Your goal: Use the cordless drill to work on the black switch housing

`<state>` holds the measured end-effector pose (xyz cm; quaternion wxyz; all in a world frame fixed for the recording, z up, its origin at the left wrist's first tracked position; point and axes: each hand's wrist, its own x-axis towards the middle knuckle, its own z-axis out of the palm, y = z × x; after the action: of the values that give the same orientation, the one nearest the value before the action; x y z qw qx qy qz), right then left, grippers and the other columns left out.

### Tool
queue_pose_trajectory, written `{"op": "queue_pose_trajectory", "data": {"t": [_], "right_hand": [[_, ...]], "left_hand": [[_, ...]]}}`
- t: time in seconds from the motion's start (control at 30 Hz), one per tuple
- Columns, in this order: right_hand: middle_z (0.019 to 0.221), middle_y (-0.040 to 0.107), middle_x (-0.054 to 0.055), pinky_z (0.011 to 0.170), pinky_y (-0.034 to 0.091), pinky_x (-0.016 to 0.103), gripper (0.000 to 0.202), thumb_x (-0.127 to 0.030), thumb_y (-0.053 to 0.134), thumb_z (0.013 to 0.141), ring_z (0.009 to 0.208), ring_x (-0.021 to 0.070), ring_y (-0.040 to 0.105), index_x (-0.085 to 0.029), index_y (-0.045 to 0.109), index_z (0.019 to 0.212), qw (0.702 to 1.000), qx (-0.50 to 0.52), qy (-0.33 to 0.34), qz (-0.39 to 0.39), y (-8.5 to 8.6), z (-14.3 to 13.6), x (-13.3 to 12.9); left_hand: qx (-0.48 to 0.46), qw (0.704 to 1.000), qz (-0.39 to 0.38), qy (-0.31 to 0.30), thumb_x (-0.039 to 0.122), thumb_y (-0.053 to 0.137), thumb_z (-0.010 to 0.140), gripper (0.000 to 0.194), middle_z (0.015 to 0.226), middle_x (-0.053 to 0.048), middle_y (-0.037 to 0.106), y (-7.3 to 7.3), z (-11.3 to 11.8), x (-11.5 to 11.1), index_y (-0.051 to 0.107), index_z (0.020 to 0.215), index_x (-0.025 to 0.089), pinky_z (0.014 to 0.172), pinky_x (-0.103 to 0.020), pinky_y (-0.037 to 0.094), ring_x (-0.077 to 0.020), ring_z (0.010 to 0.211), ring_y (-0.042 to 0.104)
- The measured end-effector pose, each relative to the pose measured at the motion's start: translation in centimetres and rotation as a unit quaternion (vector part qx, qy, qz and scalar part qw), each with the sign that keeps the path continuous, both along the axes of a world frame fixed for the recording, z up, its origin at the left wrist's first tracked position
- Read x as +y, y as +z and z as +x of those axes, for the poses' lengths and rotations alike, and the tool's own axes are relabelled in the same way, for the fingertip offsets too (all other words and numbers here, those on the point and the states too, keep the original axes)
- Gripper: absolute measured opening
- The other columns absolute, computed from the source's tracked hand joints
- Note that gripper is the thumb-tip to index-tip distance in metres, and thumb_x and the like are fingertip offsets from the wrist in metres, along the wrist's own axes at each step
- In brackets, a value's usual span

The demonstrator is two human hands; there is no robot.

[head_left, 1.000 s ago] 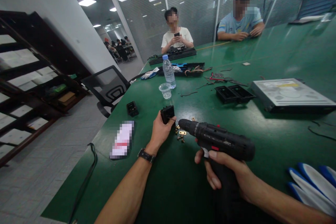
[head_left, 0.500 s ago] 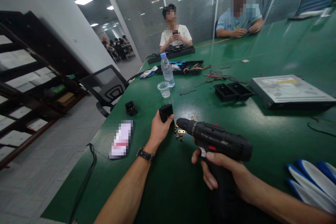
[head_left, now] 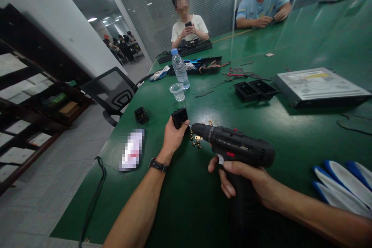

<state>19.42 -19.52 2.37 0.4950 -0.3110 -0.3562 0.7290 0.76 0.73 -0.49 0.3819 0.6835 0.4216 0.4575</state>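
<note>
left grip (head_left: 173, 135) still held black boxy plastic housing (head_left: 180, 116), right grip (head_left: 260, 184) held black pistol-shaped drill (head_left: 242, 146) at housing's four o'clock, both higher in view

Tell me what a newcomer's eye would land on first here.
Probably the black drill, large in the right grip, pointing toward the small black box in the left grip. Next, likely the gold-coloured metal bits near the drill's tip, on the green table, and the silver-topped case lying at the right.
</note>
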Motion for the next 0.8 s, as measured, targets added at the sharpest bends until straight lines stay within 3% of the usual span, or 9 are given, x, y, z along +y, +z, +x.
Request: {"op": "queue_pose_trajectory", "data": {"t": [0.27,0.6,0.8], "right_hand": [[0.073,0.071,0.005,0.067,0.047,0.032,0.034,-0.044,0.054,0.098,0.067,0.0186,0.064,-0.015,0.064,0.114,0.988,-0.114,0.045,0.094,1.3,0.4,-0.2],[0.069,0.071,0.004,0.070,0.048,0.032,0.031,-0.042,0.051,0.100,0.065,0.0177,0.064,-0.015,0.063,0.111,0.986,-0.129,0.030,0.101,1.6,0.2,-0.6],[0.067,0.070,0.004,0.068,0.048,0.033,0.033,-0.042,0.050,0.100,0.064,0.0185,0.063,-0.015,0.065,0.111,0.988,-0.127,0.015,0.086,1.3,0.3,-0.6]], "left_hand": [[0.013,1.000,-0.014,-0.008,0.045,0.078,0.077,0.048,0.109,-0.012,0.072,-0.4,-0.3,0.4,0.065,0.113,0.014,0.094,-0.037,0.051,-0.0231,0.099,0.067],[0.014,0.999,-0.032,-0.022,0.044,0.079,0.076,0.043,0.103,-0.011,0.074,0.6,0.2,-0.6,0.068,0.105,0.014,0.090,-0.035,0.053,-0.0225,0.097,0.068],[0.008,0.999,-0.037,-0.034,0.044,0.078,0.078,0.043,0.106,-0.012,0.073,0.4,0.0,-0.5,0.067,0.107,0.014,0.090,-0.036,0.053,-0.0222,0.096,0.068]]}}
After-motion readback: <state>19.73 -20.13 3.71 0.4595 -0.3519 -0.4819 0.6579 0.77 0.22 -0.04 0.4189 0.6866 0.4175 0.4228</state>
